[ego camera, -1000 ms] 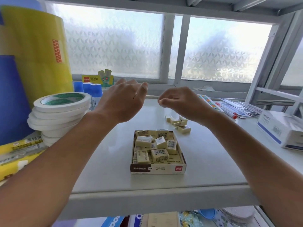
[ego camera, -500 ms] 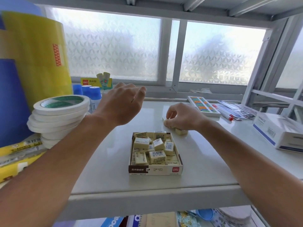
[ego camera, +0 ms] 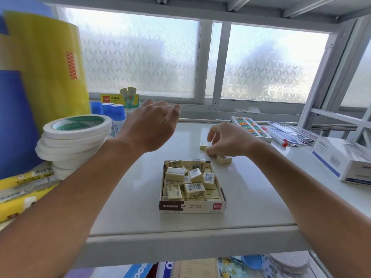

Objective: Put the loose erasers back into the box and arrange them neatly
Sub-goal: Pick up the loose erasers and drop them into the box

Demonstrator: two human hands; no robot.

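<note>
An open eraser box [ego camera: 192, 206] sits mid-shelf, holding several cream erasers [ego camera: 194, 189] lying jumbled at odd angles. Behind its far right corner lie a few loose erasers [ego camera: 224, 159] on the shelf. My right hand [ego camera: 226, 140] rests down on that pile, fingers pinched around one or more of them; how many it grips is hidden. My left hand [ego camera: 149, 125] hovers in the air to the left, above and behind the box, fingers loosely curled with nothing in them.
A stack of white tape rolls [ego camera: 76, 137] stands at the left, with blue-capped glue sticks [ego camera: 118, 117] behind. At the back right lie an abacus [ego camera: 251, 127] and pens, and a white carton [ego camera: 345, 159] at the right. The shelf edge [ego camera: 190, 240] runs across the front.
My right hand dropped from the air onto the loose erasers behind the box and closed its fingers on them. My left hand stayed hovering in nearly the same place.
</note>
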